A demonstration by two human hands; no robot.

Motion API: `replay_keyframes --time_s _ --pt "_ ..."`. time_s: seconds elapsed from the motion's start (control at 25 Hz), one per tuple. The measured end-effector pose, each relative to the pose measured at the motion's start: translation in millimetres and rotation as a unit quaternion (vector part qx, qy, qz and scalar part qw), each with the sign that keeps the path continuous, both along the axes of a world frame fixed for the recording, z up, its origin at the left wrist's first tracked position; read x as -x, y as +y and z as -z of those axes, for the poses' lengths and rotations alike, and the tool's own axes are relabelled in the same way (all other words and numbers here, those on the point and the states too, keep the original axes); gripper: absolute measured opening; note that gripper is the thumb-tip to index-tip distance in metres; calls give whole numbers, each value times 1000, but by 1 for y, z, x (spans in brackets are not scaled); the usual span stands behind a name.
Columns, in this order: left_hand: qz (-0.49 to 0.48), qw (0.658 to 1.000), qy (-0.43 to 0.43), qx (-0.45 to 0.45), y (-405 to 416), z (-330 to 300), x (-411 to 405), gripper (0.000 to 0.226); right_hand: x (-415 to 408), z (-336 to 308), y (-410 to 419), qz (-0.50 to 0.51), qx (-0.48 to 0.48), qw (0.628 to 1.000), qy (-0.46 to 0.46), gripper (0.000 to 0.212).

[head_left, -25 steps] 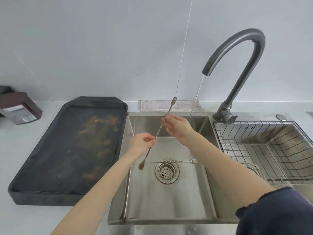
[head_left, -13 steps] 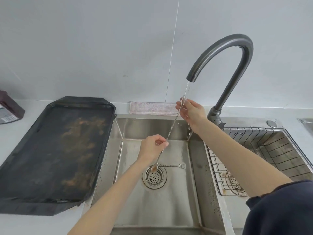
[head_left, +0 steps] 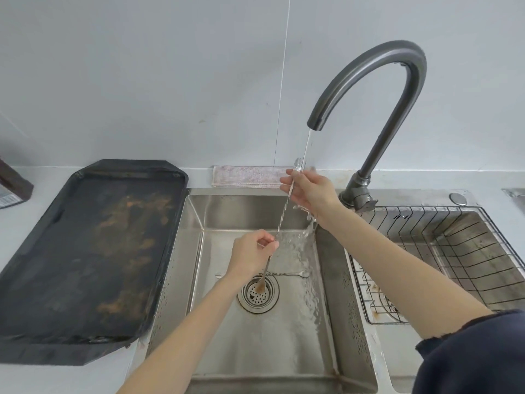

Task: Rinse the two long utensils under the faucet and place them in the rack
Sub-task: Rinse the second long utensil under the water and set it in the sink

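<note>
A long twisted metal utensil (head_left: 282, 216) runs slantwise over the sink, spoon end low above the drain. My left hand (head_left: 252, 253) pinches its lower shaft. My right hand (head_left: 309, 191) holds its top end right under the water stream from the dark curved faucet (head_left: 377, 81). Water splashes off my right hand into the basin. A second long twisted utensil (head_left: 287, 274) lies flat on the sink floor just behind the drain (head_left: 258, 292). The wire rack (head_left: 443, 251) sits in the right basin, beside my right forearm.
A large dark rusty tray (head_left: 85, 251) lies on the counter left of the steel sink (head_left: 352, 322). A folded pink cloth (head_left: 247, 176) rests behind the sink by the wall. A brown box (head_left: 11, 186) stands at the far left edge.
Both hands have carried the utensil right and up, so its top end now sits in the stream. Water now splashes over my right hand and runs across the basin floor.
</note>
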State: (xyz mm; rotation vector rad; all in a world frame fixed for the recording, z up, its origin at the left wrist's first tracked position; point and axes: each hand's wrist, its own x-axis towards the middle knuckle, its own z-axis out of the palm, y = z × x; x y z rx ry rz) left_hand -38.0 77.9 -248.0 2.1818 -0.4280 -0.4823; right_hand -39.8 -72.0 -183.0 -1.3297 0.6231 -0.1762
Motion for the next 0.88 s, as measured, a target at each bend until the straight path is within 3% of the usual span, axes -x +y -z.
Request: replay_keyframes --time_s 0.24,0.4,0.52,0.72,0.88 --pt "13 1000 2 -16 1 1 3 18 -5 -13 -11 64 -1 995 -70 23" --pt "26 998 40 37 4 -8 3 25 1 10 -12 35 191 980 -46 39" --pt "77 982 136 110 8 -29 -1 32 4 23 -18 12 295 955 6 30" --pt "121 932 276 202 10 -65 -23 20 16 40 -19 -107 360 925 64 34" --pt "98 918 298 244 -7 -79 -40 26 33 61 -17 -137 435 886 84 26"
